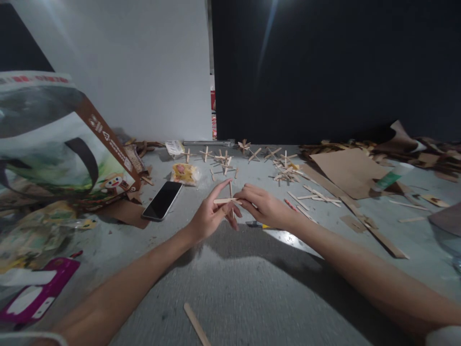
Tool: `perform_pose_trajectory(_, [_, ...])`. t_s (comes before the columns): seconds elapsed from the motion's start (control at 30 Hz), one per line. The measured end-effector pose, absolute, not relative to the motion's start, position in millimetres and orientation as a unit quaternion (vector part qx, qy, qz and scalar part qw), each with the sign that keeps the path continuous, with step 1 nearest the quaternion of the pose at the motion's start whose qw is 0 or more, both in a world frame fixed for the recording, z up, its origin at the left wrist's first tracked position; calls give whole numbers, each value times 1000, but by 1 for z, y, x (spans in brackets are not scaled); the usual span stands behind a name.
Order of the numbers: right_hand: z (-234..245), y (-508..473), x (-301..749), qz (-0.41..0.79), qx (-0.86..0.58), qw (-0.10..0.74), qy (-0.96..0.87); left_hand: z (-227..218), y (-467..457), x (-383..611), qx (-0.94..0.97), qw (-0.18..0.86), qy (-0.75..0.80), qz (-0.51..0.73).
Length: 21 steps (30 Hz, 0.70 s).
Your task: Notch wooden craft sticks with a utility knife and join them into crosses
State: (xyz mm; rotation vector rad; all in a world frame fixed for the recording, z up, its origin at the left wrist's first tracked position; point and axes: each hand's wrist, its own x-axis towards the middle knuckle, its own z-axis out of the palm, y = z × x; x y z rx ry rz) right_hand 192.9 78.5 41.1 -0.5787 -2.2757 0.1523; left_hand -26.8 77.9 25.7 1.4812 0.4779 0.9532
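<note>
My left hand [209, 215] and my right hand [264, 206] meet over the middle of the grey table [230, 288]. Both pinch a small cross of wooden craft sticks [227, 201], one stick lying level and another hanging down between the fingers. The left index finger points up and forward. Behind the hands lie several finished stick crosses [222, 161] and loose sticks [317, 194]. One loose stick [196, 324] lies near the front edge.
A black phone [163, 200] lies left of my hands, beside a printed bag [54, 144] and packaging [32, 298]. A yellow snack packet [185, 173] sits further back. Cardboard sheets and scraps [347, 168] cover the right side. Dark and white panels stand behind.
</note>
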Motion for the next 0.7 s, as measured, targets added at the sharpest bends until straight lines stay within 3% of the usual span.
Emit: perform_pose_trajectory(0.7, [38,75,189,-38,-213,362,-907,20,75,-24,638,586,180,466])
